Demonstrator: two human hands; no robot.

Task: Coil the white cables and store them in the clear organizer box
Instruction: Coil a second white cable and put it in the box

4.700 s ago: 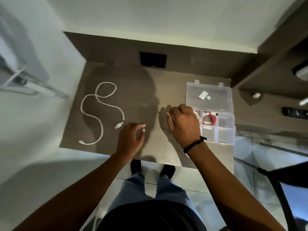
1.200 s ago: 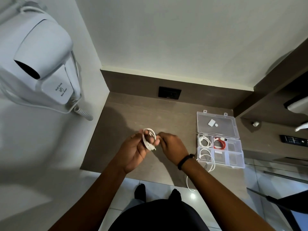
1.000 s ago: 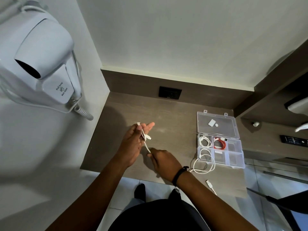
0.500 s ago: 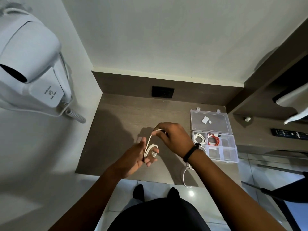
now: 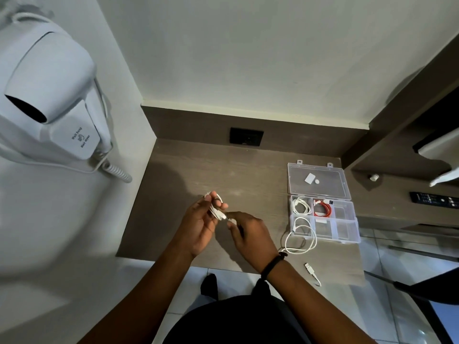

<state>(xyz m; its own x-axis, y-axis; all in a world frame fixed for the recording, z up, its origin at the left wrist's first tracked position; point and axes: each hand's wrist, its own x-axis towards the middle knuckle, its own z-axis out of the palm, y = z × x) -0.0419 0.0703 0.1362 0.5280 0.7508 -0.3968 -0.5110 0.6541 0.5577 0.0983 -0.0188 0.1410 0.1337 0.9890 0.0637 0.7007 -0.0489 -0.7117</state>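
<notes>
Nearest, the right hand (image 5: 250, 234) has its fingertips pinching the free end of a white cable (image 5: 216, 207) just where it leaves the bundle. Beside it, the left hand (image 5: 201, 225) holds the wound loops of that cable, fingers curled round them and lifted over the bench (image 5: 178, 194). The step in hand looks like the last turns of coiling this cable. The next move calls for tucking or wrapping the plug end so the loops do not spring open, then carrying the coil right to the box.

Further right, a second white cable (image 5: 301, 240) lies loosely looped on the bench, part of it reaching into the near left compartment, its plug lying apart near the bench edge; it probably still needs tidying.

Beyond that sits the clear organizer box (image 5: 347, 234), lid open, with a coiled white cable (image 5: 301, 206) in its far left compartment and a red cable (image 5: 323, 210) next to it.
</notes>
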